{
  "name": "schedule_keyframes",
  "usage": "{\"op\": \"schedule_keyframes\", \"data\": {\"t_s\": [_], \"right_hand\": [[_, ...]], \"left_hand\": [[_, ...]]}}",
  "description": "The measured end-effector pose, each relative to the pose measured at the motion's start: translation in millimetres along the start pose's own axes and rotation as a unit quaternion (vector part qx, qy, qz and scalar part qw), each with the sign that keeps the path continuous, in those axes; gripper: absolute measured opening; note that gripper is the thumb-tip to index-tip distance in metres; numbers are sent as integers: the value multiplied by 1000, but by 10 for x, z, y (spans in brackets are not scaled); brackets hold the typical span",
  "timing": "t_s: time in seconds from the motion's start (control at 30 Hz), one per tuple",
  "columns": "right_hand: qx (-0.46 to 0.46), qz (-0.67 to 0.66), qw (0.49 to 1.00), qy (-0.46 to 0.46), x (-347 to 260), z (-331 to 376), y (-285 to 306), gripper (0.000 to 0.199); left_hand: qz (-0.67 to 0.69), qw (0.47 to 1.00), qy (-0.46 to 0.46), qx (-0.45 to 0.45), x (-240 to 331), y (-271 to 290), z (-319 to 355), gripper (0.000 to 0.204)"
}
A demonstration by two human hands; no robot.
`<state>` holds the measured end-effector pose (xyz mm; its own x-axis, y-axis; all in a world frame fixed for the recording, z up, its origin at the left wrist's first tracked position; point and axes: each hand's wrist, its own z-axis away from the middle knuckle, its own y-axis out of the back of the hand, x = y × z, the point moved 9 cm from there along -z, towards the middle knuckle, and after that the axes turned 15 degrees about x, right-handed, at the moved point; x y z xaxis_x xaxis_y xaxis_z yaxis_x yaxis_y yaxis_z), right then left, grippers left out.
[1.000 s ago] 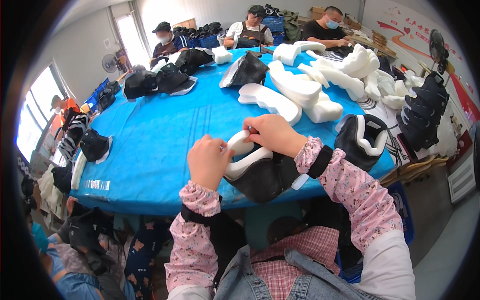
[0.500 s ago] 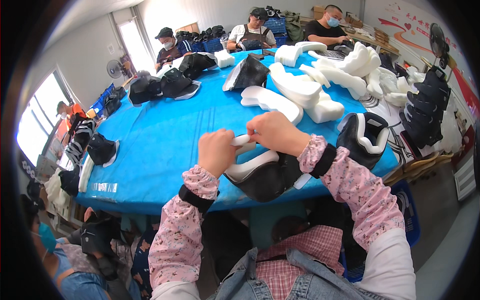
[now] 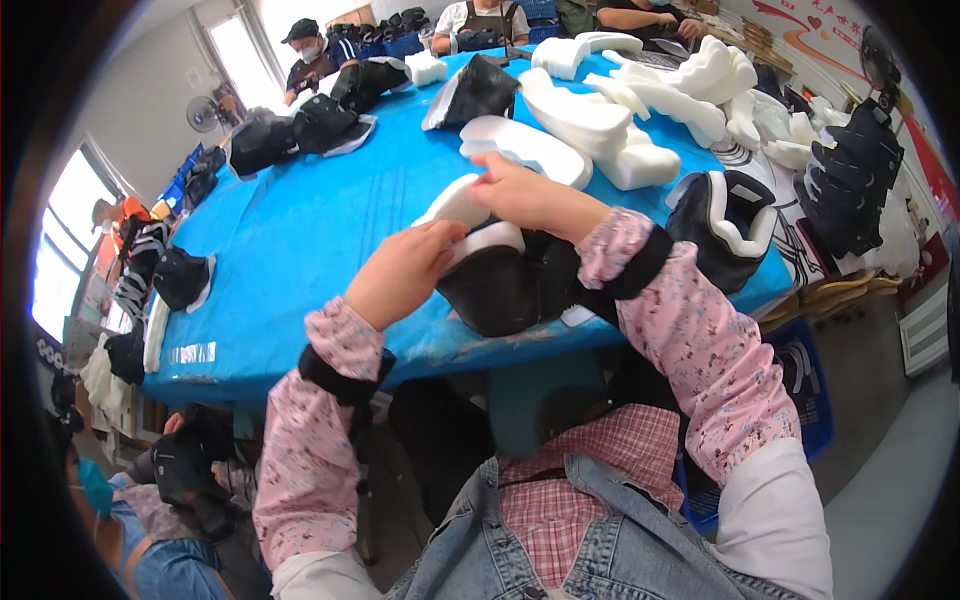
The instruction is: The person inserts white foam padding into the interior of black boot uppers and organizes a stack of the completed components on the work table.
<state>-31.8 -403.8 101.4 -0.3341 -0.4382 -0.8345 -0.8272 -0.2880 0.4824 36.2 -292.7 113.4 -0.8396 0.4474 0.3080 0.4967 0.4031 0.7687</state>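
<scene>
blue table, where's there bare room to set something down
Widest bare patch: the blue table between the left hand and the black piece near the table's left edge. Crowded: beyond the right hand, where white foam pieces heap up.

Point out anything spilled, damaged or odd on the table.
Only a shiny, whitish patch stands out, at the near left of the blue cover, unlike the plain blue around it; perhaps tape. I see nothing spilled or clearly damaged.

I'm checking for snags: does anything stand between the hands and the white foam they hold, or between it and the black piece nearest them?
Nothing visible separates the left hand or right hand from the foam. Between foam and black piece, only the left fingers partly intervene.
</scene>
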Motion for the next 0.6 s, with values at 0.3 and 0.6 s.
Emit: {"op": "schedule_keyframes", "data": {"t_s": [0.3, 0.6], "right_hand": [[-69, -113, 991, -36, 305, 449, 120, 38], [33, 17, 994, 104, 122, 506, 151, 19]], "left_hand": [[-27, 996, 68, -54, -270, -39, -66, 18], [-92, 995, 37, -14, -349, 6, 40, 16]]}}
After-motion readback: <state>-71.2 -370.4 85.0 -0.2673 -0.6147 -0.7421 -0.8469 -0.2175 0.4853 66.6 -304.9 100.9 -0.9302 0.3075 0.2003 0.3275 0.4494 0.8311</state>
